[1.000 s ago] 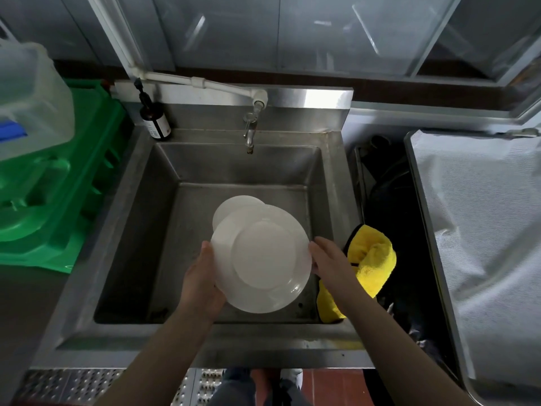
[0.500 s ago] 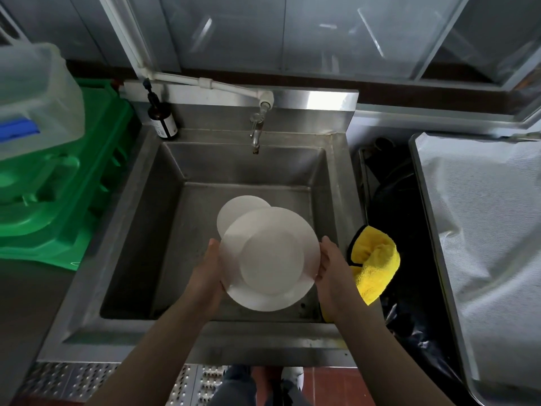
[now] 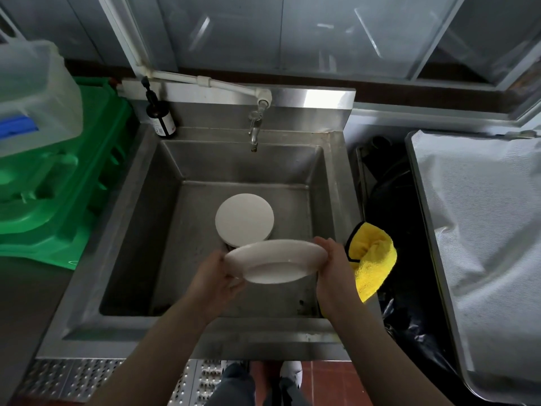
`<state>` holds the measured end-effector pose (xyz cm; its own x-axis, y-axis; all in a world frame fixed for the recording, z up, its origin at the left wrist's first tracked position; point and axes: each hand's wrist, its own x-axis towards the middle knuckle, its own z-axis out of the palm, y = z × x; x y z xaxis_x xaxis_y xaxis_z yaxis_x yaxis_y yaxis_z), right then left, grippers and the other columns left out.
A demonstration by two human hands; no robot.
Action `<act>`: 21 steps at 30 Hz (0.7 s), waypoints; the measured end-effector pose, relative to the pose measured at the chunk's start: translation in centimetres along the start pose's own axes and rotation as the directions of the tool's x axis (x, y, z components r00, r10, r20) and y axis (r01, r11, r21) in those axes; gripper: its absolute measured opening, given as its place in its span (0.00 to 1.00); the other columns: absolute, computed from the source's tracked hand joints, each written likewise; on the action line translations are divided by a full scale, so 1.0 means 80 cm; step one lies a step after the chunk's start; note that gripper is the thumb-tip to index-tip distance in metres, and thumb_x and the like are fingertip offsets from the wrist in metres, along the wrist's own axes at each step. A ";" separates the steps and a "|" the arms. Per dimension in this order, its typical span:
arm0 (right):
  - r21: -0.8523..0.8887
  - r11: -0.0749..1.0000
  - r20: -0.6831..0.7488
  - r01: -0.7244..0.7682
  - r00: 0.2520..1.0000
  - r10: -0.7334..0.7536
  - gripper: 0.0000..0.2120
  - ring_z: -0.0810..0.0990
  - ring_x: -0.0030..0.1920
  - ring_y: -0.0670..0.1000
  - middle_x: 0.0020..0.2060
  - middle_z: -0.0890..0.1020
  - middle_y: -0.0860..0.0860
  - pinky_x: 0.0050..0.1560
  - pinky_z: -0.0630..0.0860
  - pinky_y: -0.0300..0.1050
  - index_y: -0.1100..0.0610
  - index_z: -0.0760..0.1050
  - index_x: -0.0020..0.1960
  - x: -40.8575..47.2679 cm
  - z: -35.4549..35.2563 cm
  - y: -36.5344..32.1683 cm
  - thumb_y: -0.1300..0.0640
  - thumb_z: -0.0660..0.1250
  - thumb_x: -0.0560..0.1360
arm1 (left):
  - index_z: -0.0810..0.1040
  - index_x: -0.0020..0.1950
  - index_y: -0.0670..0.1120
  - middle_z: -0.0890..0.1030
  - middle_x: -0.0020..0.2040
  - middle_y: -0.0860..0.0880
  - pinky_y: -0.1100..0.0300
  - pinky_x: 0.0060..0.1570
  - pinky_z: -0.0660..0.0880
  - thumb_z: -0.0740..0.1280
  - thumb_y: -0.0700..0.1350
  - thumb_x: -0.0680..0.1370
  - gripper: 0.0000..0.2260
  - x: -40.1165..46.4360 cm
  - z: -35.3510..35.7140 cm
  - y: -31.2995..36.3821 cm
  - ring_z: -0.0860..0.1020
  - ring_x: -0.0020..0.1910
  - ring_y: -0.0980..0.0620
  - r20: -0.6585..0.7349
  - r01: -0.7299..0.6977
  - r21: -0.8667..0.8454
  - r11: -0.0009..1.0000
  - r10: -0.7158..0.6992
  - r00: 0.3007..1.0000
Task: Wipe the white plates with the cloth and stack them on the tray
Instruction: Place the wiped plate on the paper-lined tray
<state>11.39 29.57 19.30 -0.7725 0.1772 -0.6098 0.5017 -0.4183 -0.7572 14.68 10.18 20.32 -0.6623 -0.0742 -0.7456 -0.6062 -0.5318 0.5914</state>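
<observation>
A white plate (image 3: pixel 275 260) hangs above the steel sink (image 3: pixel 137 206), tilted steeply so I see it almost edge-on. My left hand (image 3: pixel 215 278) grips its left rim and my right hand (image 3: pixel 333 263) grips its right rim. Behind it, on the sink floor, lies another white plate (image 3: pixel 244 219), flat. A yellow cloth (image 3: pixel 373 259) is draped over the sink's right rim, just right of my right hand. The metal tray (image 3: pixel 483 230), lined with a white sheet, stands at the far right.
A tap (image 3: pixel 254 130) juts over the sink's back wall, with a dark pump bottle (image 3: pixel 159 117) on the rim to its left. Green crates (image 3: pixel 55 183) and a clear plastic bin (image 3: pixel 32 95) stand at the left. A black bag (image 3: pixel 392 200) fills the gap between sink and tray.
The held plate has tipped from facing me to nearly edge-on, and my hands have lifted it toward me. The plate on the sink floor now shows in full.
</observation>
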 end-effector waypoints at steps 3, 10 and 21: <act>0.038 0.999 0.046 -0.037 0.998 0.035 0.06 0.79 0.43 0.46 0.41 0.81 0.47 0.40 0.72 0.39 0.56 0.79 0.48 -0.002 -0.002 -0.001 0.57 0.64 0.78 | 0.75 0.64 0.34 0.77 0.58 0.35 0.51 0.59 0.73 0.54 0.39 0.80 0.17 0.002 -0.005 -0.002 0.76 0.55 0.41 -0.036 -0.037 -0.002 0.999 0.037 0.999; -0.006 0.995 0.071 -0.103 0.992 0.103 0.15 0.82 0.54 0.60 0.54 0.83 0.61 0.56 0.77 0.56 0.66 0.77 0.59 -0.017 -0.002 0.004 0.57 0.62 0.78 | 0.70 0.44 0.41 0.70 0.42 0.44 0.63 0.35 0.76 0.54 0.36 0.81 0.08 0.011 -0.008 -0.007 0.75 0.40 0.51 -0.012 -0.161 -0.005 0.987 0.161 0.987; -0.208 0.959 -0.064 -0.191 0.981 0.181 0.04 0.76 0.40 0.59 0.40 0.75 0.58 0.40 0.73 0.51 0.57 0.69 0.42 -0.016 -0.031 0.000 0.58 0.59 0.75 | 0.63 0.78 0.50 0.72 0.73 0.43 0.33 0.67 0.69 0.62 0.46 0.70 0.35 0.043 -0.037 -0.056 0.72 0.70 0.38 0.138 -0.341 0.309 0.888 0.312 0.940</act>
<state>13.32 31.56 19.47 -0.6421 0.1552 -0.7507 0.7099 -0.2493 -0.6587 16.45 9.79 14.17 -0.8727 -0.1192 -0.4736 -0.4488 -0.1865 0.8740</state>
